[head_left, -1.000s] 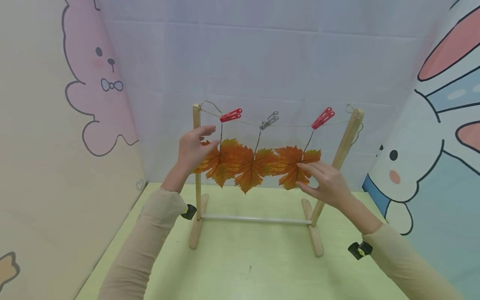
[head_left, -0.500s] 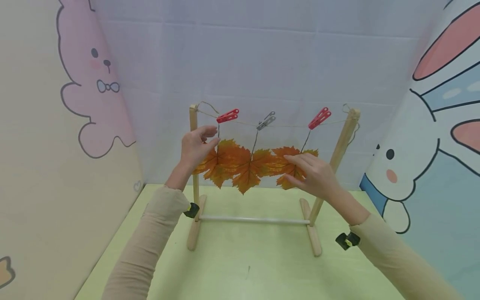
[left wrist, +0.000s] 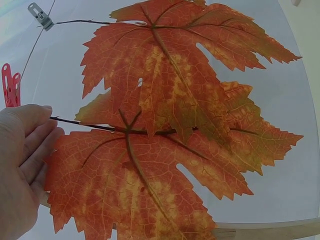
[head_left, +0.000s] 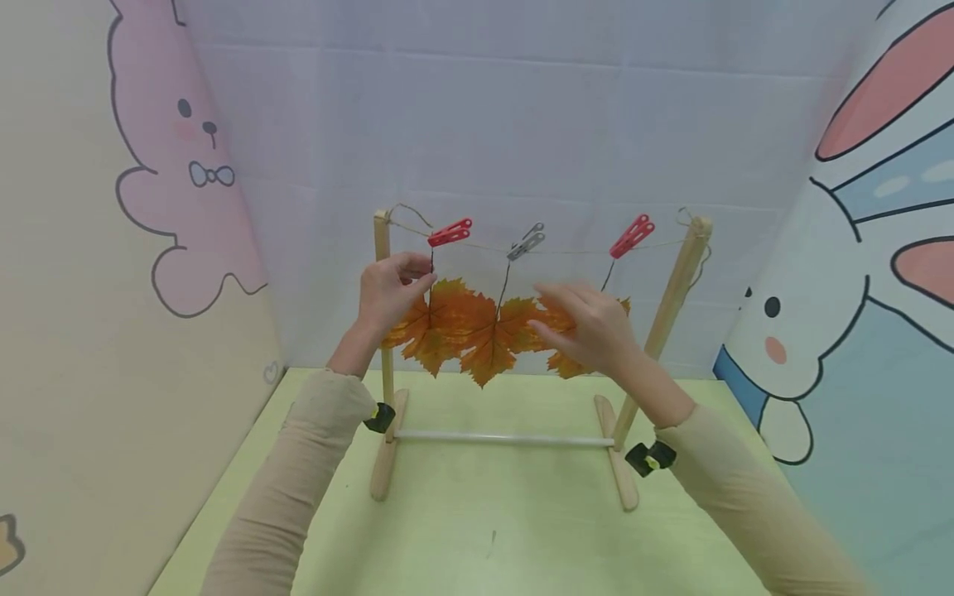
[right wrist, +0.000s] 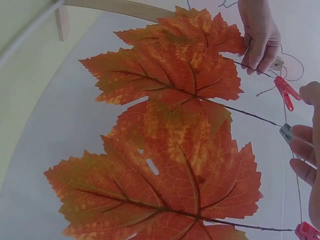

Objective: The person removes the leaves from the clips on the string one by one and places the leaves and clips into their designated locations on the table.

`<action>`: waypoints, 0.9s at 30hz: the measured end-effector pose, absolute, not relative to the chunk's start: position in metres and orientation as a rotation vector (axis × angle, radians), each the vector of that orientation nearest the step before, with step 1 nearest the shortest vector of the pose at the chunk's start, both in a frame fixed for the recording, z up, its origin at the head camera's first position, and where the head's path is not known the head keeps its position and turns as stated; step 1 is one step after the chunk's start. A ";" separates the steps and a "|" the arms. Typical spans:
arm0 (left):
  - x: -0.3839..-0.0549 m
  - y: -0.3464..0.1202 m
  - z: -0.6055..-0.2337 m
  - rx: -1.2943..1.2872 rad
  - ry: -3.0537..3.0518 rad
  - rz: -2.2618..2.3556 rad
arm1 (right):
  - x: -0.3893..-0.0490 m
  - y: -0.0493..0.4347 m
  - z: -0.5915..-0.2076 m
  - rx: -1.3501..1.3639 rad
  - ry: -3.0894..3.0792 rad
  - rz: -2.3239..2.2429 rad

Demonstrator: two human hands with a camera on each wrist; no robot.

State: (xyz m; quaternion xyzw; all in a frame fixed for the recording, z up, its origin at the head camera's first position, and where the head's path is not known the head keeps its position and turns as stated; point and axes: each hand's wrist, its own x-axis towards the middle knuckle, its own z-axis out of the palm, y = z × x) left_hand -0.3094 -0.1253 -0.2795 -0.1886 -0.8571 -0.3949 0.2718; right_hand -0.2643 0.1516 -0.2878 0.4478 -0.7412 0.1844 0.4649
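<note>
Three orange-red maple leaves hang by dark stems from clothespins on a string: the left leaf (head_left: pixel 428 331), the middle leaf (head_left: pixel 488 339) and the right leaf (head_left: pixel 570 364). The left and right clothespins are red (head_left: pixel 450 233) (head_left: pixel 632 237); a grey clothespin (head_left: pixel 526 243) is between them. My left hand (head_left: pixel 387 290) is beside the left leaf's stem, fingers loosely bent; in the left wrist view its thumb side overlaps the stem, and a firm grip does not show. My right hand (head_left: pixel 589 323) passes in front of the right leaf, thumb and fingers apart, holding nothing.
Two wooden posts (head_left: pixel 387 372) (head_left: pixel 671 306) carry the string, with loose ends at both tops. A white rod (head_left: pixel 503 438) joins their wooden feet on the pale green table (head_left: pixel 477 530). Cartoon-printed walls stand at both sides, and a pale sheet (head_left: pixel 507 132) hangs behind.
My right hand has moved left, from the right leaf's edge to across its front. The left hand has shifted slightly nearer the left stem. The leaves still hang from their clothespins.
</note>
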 end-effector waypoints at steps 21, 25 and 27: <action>-0.316 -0.124 -0.284 -0.516 -2.319 -1.019 | -0.277 0.106 -0.236 1.045 -1.958 0.559; -0.318 -0.125 -0.285 -0.530 -2.309 -1.004 | -0.280 0.102 -0.229 1.007 -1.997 0.550; -0.318 -0.125 -0.285 -0.540 -2.297 -0.996 | -0.282 0.099 -0.225 0.979 -2.036 0.536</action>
